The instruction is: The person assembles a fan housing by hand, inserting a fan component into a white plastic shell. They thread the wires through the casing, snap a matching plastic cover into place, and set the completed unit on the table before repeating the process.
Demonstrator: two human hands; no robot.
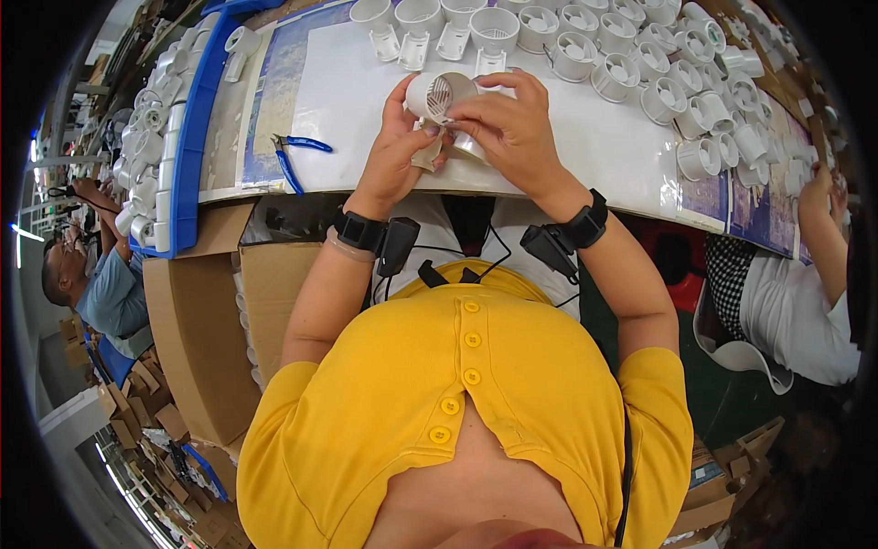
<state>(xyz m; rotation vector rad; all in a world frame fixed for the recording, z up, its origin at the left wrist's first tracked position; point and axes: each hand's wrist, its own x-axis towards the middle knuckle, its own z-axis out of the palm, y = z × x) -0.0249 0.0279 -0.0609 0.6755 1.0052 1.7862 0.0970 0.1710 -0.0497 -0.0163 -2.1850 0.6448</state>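
Between my two hands, above the near edge of the table [338, 101], is a white plastic cup-shaped housing [428, 97] with a slotted grille inside. Its round mouth is tilted up, and a bracket-like part hangs beneath it. My left hand [393, 146] is closed around its left side and lower part. With fingers bent, my right hand [517, 128] grips the right side near the rim; the fingertips partly hide the contact. Blue-handled cutters [309, 144] lie spread on the table left of my left hand. Beyond my hands stands a row of similar white housings [495, 31] with brackets.
Many white round housings [615, 77] crowd the table's right side. At the left stands a blue tray [190, 169] of white parts, above an open cardboard box [197, 339]. A co-worker's hand [817, 192] is at the far right; another person [114, 284] sits at the left.
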